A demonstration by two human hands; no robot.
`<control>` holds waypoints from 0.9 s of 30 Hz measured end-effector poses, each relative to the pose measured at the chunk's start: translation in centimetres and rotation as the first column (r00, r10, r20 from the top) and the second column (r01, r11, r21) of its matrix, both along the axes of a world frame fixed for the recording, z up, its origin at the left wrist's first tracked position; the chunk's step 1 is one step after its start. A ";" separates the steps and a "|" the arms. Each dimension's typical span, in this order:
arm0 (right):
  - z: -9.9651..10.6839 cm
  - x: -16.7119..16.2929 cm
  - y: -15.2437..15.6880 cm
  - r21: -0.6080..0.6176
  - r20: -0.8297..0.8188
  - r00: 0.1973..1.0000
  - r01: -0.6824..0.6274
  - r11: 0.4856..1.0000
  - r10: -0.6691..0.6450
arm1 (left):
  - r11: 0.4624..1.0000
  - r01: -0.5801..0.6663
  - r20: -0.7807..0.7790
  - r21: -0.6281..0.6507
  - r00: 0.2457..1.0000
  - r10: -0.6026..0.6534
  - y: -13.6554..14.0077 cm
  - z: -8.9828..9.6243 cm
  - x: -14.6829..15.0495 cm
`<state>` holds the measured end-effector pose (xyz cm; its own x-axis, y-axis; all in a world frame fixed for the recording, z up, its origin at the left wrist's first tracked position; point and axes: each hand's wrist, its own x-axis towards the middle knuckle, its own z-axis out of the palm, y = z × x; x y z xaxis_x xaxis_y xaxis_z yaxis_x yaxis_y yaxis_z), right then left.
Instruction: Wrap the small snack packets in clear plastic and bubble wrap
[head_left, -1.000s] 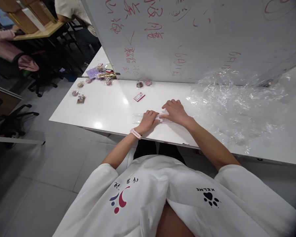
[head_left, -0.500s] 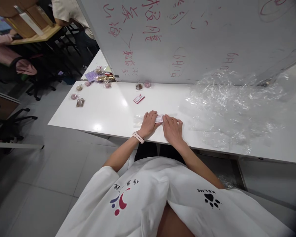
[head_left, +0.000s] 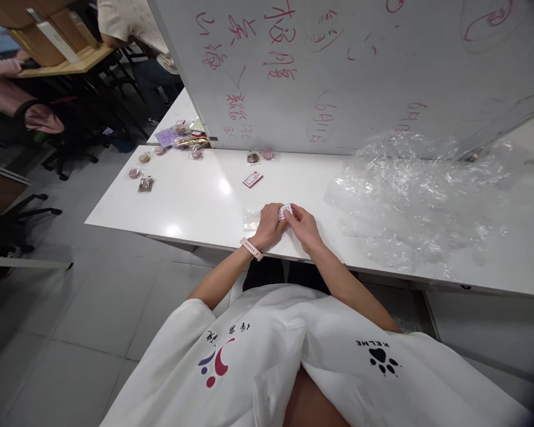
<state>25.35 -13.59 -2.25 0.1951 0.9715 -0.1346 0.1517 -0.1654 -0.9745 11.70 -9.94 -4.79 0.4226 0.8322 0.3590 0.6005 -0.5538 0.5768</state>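
A small white box with a red-framed label [head_left: 285, 212] lies between my hands near the table's front edge. My left hand [head_left: 269, 225] is closed over its left end, and its fingers are partly hidden. At the right end, my right hand [head_left: 305, 229] grips the box with the thumb on top. A clear plastic bag [head_left: 250, 220] sticks out to the left from under my left hand; how far it wraps the box I cannot tell. Farther back lies a similar red-and-white box [head_left: 253, 179], touched by neither hand.
A heap of clear plastic bags [head_left: 409, 201] covers the right of the white table [head_left: 196, 207]. Small wrapped items [head_left: 146, 184] lie at the left, more [head_left: 260, 155] by the whiteboard [head_left: 365, 77]. Two people [head_left: 136, 35] are beyond the table, at the upper left.
My right hand has moved left and now pinches the box with its thumb on top. The box is tilted, and the bag's right part no longer shows. My left hand has barely shifted.
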 end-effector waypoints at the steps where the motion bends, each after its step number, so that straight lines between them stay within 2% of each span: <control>1: 0.3 -0.2 0.3 -0.023 -0.071 0.997 -0.012 1.000 0.010 | 1.000 -0.003 0.012 0.015 1.000 0.003 -0.2 0.1 -0.1; 5: 1.0 -0.9 0.8 -0.104 -0.284 0.958 -0.072 0.992 0.040 | 0.993 -0.014 0.006 0.117 1.000 0.014 -0.9 0.6 -0.3; 9: 1.3 -1.4 0.0 -0.021 -0.349 0.936 0.036 0.999 -0.041 | 0.964 -0.128 0.040 0.233 0.992 0.122 -2.7 2.0 0.2; 12: 1.8 -1.4 -1.4 0.125 -0.311 0.943 0.161 0.979 -0.116 | 0.949 -0.281 0.201 0.139 0.947 0.251 -4.9 3.5 1.2; 15: 2.7 -1.5 -3.1 0.239 -0.147 0.979 0.174 0.955 -0.141 | 0.943 -0.332 0.338 -0.037 0.884 0.324 -6.5 4.9 2.5; 18: 3.6 -1.5 -4.7 0.268 -0.052 0.987 0.159 0.950 -0.150 | 0.966 -0.235 0.395 -0.108 0.881 0.258 -7.0 6.1 3.1; 21: 4.1 -0.5 -5.5 0.273 -0.112 0.992 0.091 0.958 -0.063 | 0.981 -0.058 0.465 -0.185 0.874 0.140 -7.0 7.0 2.8; 24: 4.4 1.4 -5.6 0.264 -0.176 0.978 -0.060 0.963 0.109 | 0.960 0.094 0.546 -0.265 0.835 0.069 -7.2 7.6 2.1; 27: 4.9 2.9 -5.6 0.250 -0.117 0.971 -0.174 0.953 0.208 | 0.917 0.176 0.635 -0.357 0.766 0.100 -7.5 7.8 1.9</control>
